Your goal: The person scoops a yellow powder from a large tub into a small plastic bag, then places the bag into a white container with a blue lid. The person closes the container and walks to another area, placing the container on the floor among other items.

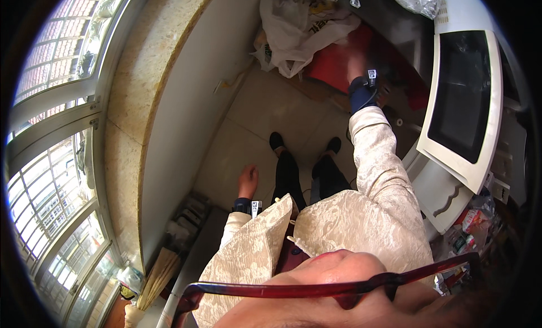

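My left hand (248, 179) hangs low over the tiled floor beside my legs, its fingers loosely curled; whether they are fully closed does not show. A dark band with a printed tag circles that wrist. My right hand (356, 66) reaches forward at the end of the outstretched arm, over a red surface (332, 65). It is blurred, and its fingers cannot be made out. A white plastic bag (296, 35) bearing print lies just left of it. Another dark band with a tag and a cable is on the right wrist.
A white microwave oven (459, 95) with a dark door stands at the right, above a white cabinet or drawer front (440, 194). Plastic packaging (472, 228) is piled below it. At the left run a stone window sill (127, 129) and barred windows. A long-bristled broom (159, 277) is at lower left.
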A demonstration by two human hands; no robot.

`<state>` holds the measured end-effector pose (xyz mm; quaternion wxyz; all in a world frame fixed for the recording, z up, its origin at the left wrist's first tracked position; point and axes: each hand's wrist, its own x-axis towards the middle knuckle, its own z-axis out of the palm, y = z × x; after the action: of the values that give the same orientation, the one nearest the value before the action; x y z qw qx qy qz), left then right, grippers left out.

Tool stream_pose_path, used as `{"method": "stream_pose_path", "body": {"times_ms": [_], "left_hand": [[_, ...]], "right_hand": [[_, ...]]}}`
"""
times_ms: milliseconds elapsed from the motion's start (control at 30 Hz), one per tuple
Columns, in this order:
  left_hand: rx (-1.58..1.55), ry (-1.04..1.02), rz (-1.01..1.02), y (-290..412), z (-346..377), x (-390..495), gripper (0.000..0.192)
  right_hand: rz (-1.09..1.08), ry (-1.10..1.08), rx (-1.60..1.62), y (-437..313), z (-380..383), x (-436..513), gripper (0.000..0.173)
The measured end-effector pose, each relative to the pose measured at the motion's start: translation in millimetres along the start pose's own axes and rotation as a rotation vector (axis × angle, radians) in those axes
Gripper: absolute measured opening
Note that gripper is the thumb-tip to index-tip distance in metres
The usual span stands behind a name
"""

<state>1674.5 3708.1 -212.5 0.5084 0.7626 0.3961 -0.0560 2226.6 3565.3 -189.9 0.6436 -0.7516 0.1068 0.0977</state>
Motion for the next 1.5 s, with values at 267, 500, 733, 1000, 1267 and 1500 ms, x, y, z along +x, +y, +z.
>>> {"method": "stream_pose_path", "body": {"times_ms": [267,500,733,1000,1267,1500], "left_hand": [[0.015,0.018,0.073,49.5,-22.5,-3.0,0.024],[0.088,0.062,0.113,96.5,-22.7,-11.3,0.020],[0.126,0.091,0.125,77.3,-37.2,-12.1,0.019],[0.231,-0.181,0.144,75.3,-37.1,73.7,0.025],[0.339,-0.123,0.385,169.3,-4.9,258.8,0.041],[-0.277,-0.217,0.439,279.8,20.9,384.8,0.059]], "right_hand": [[-0.177,0.089,-0.067,-43.8,-98.8,-28.1,0.013],[-0.093,0.066,-0.053,-34.8,-168.8,-82.3,0.011],[-0.073,0.124,-0.173,36.8,-188.4,-82.2,0.012],[-0.271,0.459,-0.605,11.2,-202.6,-80.1,0.012],[-0.180,0.411,-0.751,22.2,-199.7,-64.0,0.016],[-0.115,0.233,-0.927,42.1,-199.6,-50.9,0.020]]}}
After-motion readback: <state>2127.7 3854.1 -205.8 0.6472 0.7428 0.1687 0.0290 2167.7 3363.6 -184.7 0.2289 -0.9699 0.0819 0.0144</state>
